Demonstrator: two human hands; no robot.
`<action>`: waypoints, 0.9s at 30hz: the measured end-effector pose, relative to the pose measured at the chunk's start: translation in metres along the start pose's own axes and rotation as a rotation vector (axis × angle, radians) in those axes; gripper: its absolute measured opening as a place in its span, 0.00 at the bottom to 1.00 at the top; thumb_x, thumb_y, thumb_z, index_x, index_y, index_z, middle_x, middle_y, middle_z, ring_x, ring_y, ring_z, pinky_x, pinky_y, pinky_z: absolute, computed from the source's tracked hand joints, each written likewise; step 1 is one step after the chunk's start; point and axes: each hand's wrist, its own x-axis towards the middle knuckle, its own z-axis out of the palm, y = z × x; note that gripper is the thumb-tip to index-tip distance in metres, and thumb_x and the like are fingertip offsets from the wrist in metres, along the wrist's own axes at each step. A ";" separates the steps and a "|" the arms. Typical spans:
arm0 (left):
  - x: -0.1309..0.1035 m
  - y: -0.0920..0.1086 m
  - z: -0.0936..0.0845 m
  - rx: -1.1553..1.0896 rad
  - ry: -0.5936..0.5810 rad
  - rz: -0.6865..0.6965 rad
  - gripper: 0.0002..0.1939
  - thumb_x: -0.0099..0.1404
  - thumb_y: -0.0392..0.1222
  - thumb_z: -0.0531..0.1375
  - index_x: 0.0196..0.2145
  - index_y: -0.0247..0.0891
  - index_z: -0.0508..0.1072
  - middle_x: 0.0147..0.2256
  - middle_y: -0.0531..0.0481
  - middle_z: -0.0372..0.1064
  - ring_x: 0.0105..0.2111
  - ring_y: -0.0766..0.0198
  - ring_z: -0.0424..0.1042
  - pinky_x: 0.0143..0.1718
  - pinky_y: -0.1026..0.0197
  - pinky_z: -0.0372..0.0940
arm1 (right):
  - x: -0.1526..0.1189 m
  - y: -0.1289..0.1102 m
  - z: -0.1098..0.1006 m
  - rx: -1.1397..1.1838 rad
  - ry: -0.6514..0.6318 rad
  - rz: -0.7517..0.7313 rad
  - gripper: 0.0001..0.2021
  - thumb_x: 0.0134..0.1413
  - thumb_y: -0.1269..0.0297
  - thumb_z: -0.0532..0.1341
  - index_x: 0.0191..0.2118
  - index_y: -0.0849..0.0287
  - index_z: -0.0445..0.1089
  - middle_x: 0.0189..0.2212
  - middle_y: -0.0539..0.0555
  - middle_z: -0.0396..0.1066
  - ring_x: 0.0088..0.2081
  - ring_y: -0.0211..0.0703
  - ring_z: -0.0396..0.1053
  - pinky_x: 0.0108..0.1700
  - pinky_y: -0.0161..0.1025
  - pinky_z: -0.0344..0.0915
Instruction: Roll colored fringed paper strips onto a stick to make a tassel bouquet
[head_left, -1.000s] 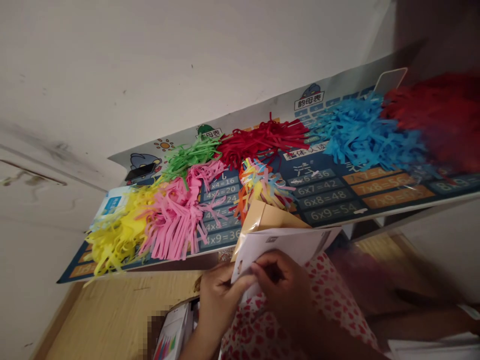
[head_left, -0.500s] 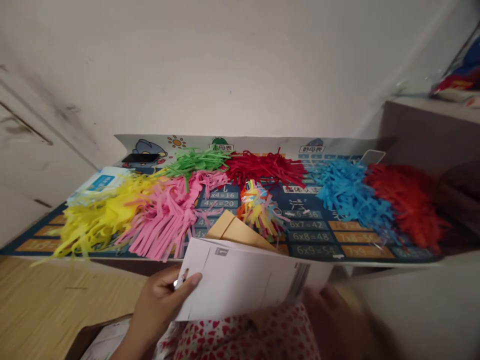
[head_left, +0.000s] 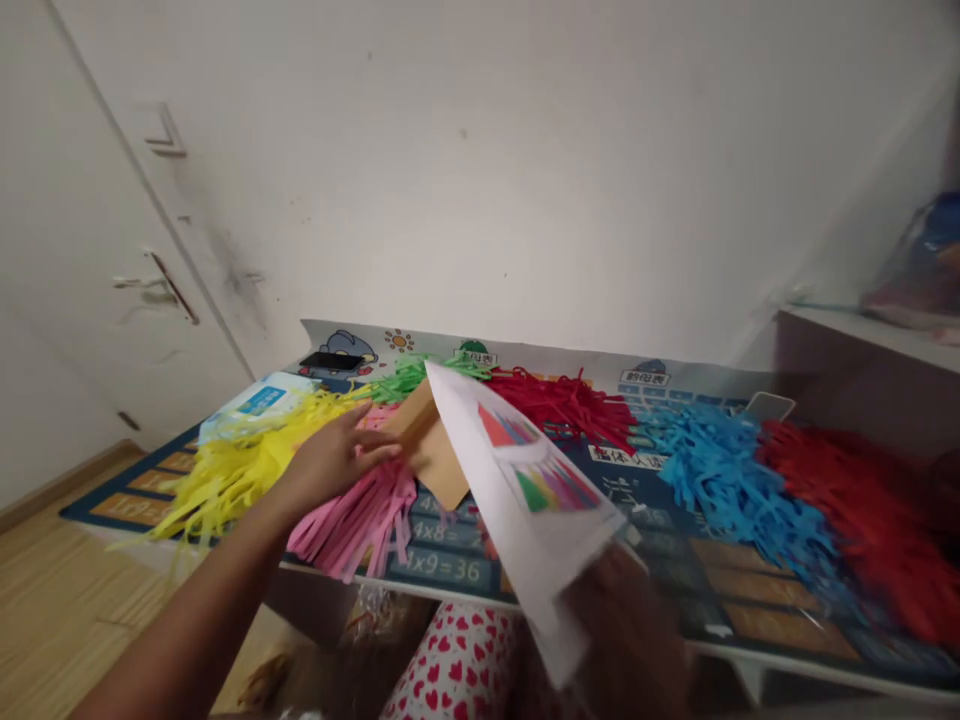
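Observation:
My right hand (head_left: pixel 630 635), blurred, grips the lower right edge of a white printed paper sheet (head_left: pixel 480 480) that is tilted up over the table. Coloured pictures show on the sheet's face. My left hand (head_left: pixel 341 455) reaches over the pink paper strips (head_left: pixel 360 535) with its fingers spread. Its fingertips are beside a brown paper piece (head_left: pixel 439 460), perhaps an envelope; whether they touch it I cannot tell. Part of the brown piece is hidden behind the white sheet.
Yellow strips (head_left: pixel 247 450), green strips (head_left: pixel 409 375), dark red strips (head_left: pixel 562 405), blue strips (head_left: pixel 739 490) and red strips (head_left: pixel 855 530) lie in bunches on the printed table mat (head_left: pixel 450 570). A phone (head_left: pixel 335 362) and a pale packet (head_left: pixel 259 400) are at the back left.
My left hand has let go of the white sheet and moved up over the pink strips. The sheet has tilted upright in my right hand, showing coloured pictures. The view has shifted.

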 end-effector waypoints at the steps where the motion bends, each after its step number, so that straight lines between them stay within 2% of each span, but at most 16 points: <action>1: -0.008 0.006 0.004 0.080 0.131 0.031 0.19 0.61 0.56 0.58 0.32 0.39 0.81 0.53 0.39 0.71 0.49 0.44 0.71 0.51 0.44 0.65 | 0.006 -0.002 0.013 -0.102 -0.008 -0.174 0.10 0.54 0.60 0.58 0.39 0.50 0.75 0.46 0.57 0.75 0.52 0.58 0.69 0.52 0.54 0.66; 2: -0.020 0.016 0.009 0.120 0.290 0.077 0.19 0.63 0.53 0.56 0.30 0.38 0.81 0.52 0.38 0.71 0.50 0.44 0.70 0.53 0.43 0.63 | 0.012 -0.004 0.024 -0.222 -0.008 -0.349 0.10 0.56 0.64 0.57 0.41 0.52 0.74 0.49 0.59 0.74 0.54 0.57 0.68 0.52 0.53 0.65; 3: -0.033 0.028 0.015 0.103 0.384 0.154 0.16 0.65 0.50 0.56 0.32 0.39 0.80 0.51 0.39 0.72 0.50 0.47 0.71 0.54 0.44 0.63 | 0.017 -0.009 0.034 -0.341 -0.004 -0.506 0.10 0.57 0.69 0.55 0.41 0.55 0.73 0.51 0.62 0.72 0.56 0.57 0.65 0.52 0.52 0.65; 4: -0.047 0.041 0.022 0.053 0.365 0.263 0.14 0.65 0.47 0.56 0.38 0.41 0.79 0.51 0.41 0.72 0.51 0.49 0.70 0.55 0.46 0.63 | 0.020 -0.014 0.043 -0.436 0.000 -0.615 0.11 0.59 0.72 0.53 0.41 0.58 0.72 0.52 0.64 0.70 0.59 0.56 0.63 0.53 0.51 0.64; 5: -0.058 0.054 0.029 0.014 0.278 0.355 0.16 0.64 0.47 0.58 0.47 0.42 0.76 0.55 0.42 0.69 0.55 0.50 0.67 0.57 0.46 0.61 | 0.023 -0.020 0.051 -0.485 0.004 -0.672 0.12 0.59 0.74 0.51 0.40 0.60 0.71 0.53 0.64 0.70 0.60 0.55 0.60 0.55 0.50 0.63; 6: -0.067 0.065 0.035 0.010 0.160 0.406 0.23 0.64 0.45 0.58 0.57 0.42 0.69 0.59 0.42 0.64 0.59 0.49 0.63 0.59 0.46 0.60 | 0.025 -0.026 0.058 -0.500 0.001 -0.703 0.12 0.60 0.76 0.50 0.38 0.60 0.70 0.53 0.64 0.69 0.61 0.53 0.59 0.56 0.49 0.62; 7: -0.073 0.073 0.042 -0.002 0.071 0.426 0.29 0.63 0.43 0.58 0.61 0.41 0.62 0.61 0.41 0.61 0.60 0.50 0.61 0.59 0.46 0.61 | 0.026 -0.032 0.063 -0.497 -0.009 -0.725 0.13 0.60 0.76 0.49 0.37 0.61 0.70 0.53 0.64 0.69 0.62 0.52 0.58 0.57 0.48 0.61; 8: -0.075 0.078 0.047 -0.010 -0.008 0.432 0.33 0.62 0.40 0.57 0.64 0.40 0.57 0.62 0.41 0.58 0.61 0.51 0.59 0.59 0.47 0.62 | 0.026 -0.036 0.067 -0.485 -0.027 -0.747 0.13 0.60 0.77 0.49 0.37 0.61 0.70 0.53 0.64 0.70 0.61 0.51 0.59 0.58 0.47 0.60; 10: -0.073 0.076 0.055 -0.033 -0.055 0.423 0.32 0.62 0.34 0.53 0.65 0.38 0.56 0.62 0.41 0.59 0.61 0.54 0.61 0.57 0.51 0.64 | 0.027 -0.038 0.069 -0.427 -0.083 -0.776 0.11 0.59 0.75 0.51 0.38 0.60 0.70 0.53 0.62 0.70 0.60 0.49 0.61 0.59 0.45 0.60; 13: -0.066 0.057 0.057 -0.062 0.037 0.418 0.26 0.65 0.32 0.49 0.60 0.37 0.64 0.57 0.43 0.67 0.56 0.58 0.68 0.56 0.56 0.64 | 0.040 -0.020 0.059 -0.329 -0.104 -0.618 0.11 0.59 0.64 0.56 0.46 0.49 0.70 0.53 0.51 0.71 0.57 0.46 0.65 0.57 0.45 0.63; 15: -0.066 0.045 0.053 -0.070 0.117 0.387 0.23 0.67 0.34 0.49 0.58 0.36 0.66 0.55 0.43 0.69 0.54 0.59 0.70 0.56 0.57 0.64 | 0.058 0.001 0.054 -0.330 -0.008 -0.423 0.17 0.59 0.59 0.57 0.55 0.47 0.65 0.57 0.54 0.66 0.60 0.53 0.62 0.58 0.54 0.61; 18: -0.069 0.040 0.048 -0.089 0.207 0.280 0.23 0.68 0.37 0.49 0.59 0.37 0.66 0.54 0.43 0.70 0.54 0.57 0.70 0.55 0.56 0.64 | 0.084 0.032 0.066 -0.450 0.082 -0.037 0.34 0.56 0.54 0.60 0.64 0.66 0.54 0.65 0.74 0.48 0.63 0.69 0.51 0.56 0.64 0.57; 20: -0.071 0.042 0.048 -0.108 0.241 0.218 0.23 0.69 0.38 0.48 0.59 0.37 0.66 0.54 0.43 0.70 0.54 0.56 0.70 0.55 0.55 0.65 | 0.092 0.047 0.086 -0.527 -0.106 0.170 0.42 0.49 0.54 0.65 0.65 0.70 0.51 0.65 0.78 0.43 0.62 0.75 0.52 0.55 0.66 0.57; 22: -0.072 0.047 0.052 -0.121 0.266 0.196 0.23 0.69 0.39 0.48 0.60 0.38 0.65 0.55 0.43 0.70 0.55 0.56 0.69 0.56 0.54 0.64 | 0.093 0.055 0.103 -0.535 -0.271 0.243 0.41 0.46 0.64 0.65 0.66 0.66 0.52 0.66 0.74 0.44 0.60 0.73 0.56 0.55 0.63 0.58; 24: -0.074 0.053 0.058 -0.130 0.289 0.217 0.23 0.69 0.38 0.48 0.60 0.37 0.64 0.56 0.43 0.69 0.56 0.56 0.67 0.57 0.54 0.64 | 0.092 0.058 0.105 -0.458 -0.297 0.249 0.37 0.47 0.73 0.60 0.65 0.63 0.54 0.66 0.69 0.48 0.60 0.66 0.58 0.56 0.57 0.59; 27: -0.075 0.059 0.070 -0.114 0.326 0.275 0.23 0.69 0.36 0.49 0.60 0.36 0.63 0.57 0.41 0.67 0.57 0.56 0.67 0.57 0.53 0.65 | 0.094 0.054 0.068 -0.244 -0.224 0.256 0.33 0.48 0.74 0.54 0.64 0.61 0.57 0.62 0.62 0.57 0.60 0.55 0.61 0.56 0.49 0.62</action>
